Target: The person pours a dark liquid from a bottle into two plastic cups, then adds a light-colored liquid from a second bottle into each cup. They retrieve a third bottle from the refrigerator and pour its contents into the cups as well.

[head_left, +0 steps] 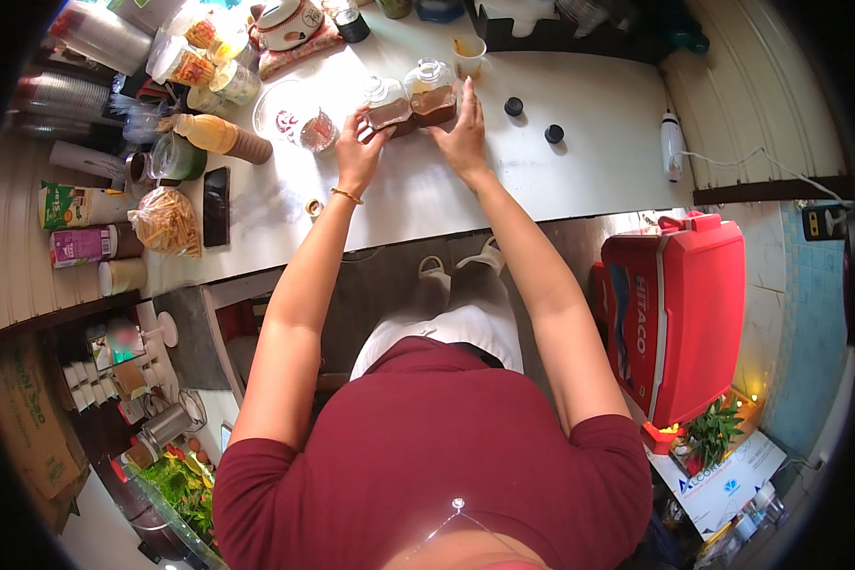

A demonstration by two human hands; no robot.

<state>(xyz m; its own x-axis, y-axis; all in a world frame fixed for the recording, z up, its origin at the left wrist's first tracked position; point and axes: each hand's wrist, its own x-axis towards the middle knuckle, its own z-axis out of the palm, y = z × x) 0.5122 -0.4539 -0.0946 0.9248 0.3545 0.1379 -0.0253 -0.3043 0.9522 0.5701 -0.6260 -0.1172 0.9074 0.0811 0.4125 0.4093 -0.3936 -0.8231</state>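
Two clear bottles with dark brown liquid in them stand side by side on the white counter, their necks uncapped. My left hand (359,152) is curled around the side of the left bottle (386,100). Against the right side of the right bottle (432,93), my right hand (462,138) presses with its fingers and thumb. The bottles touch or nearly touch between my hands. Two black caps (514,106) lie apart on the counter to the right. Just behind the right bottle is a stained white cup (468,57). A small clear cup (317,131) stands left of my left hand.
On the left are a brown-and-tan bottle (223,138), a black phone (217,207), a bag of brown sticks (164,221) and stacked cup lids (62,106). A white corded device (672,147) lies at the right end. A red cooler box (679,318) stands below the counter's right side.
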